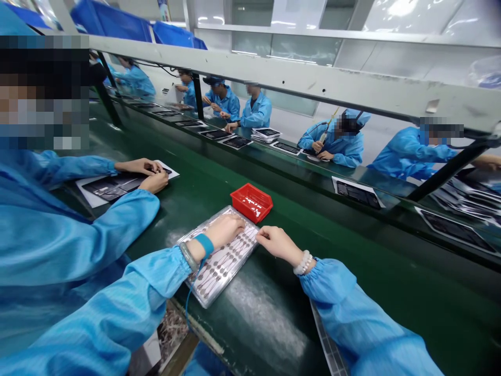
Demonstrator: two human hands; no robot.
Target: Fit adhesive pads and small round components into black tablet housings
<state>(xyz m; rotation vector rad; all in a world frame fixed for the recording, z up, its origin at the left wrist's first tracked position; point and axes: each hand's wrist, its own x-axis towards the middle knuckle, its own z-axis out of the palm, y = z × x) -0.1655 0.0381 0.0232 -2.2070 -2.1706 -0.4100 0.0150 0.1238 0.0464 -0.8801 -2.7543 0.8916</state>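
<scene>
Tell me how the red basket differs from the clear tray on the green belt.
The red plastic basket is opaque and deep; the clear plastic tray is see-through and shallow. The basket is smaller than the tray. The left hand rests on the tray, while no hand touches the basket. Both sit on the green belt.

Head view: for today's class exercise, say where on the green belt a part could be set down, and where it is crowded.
The green belt shows bare right of the red basket and right hand, and between the clear tray and a co-worker's black panel. It is crowded at the tray, where the left hand and right hand reach, with the basket abutting.
</scene>
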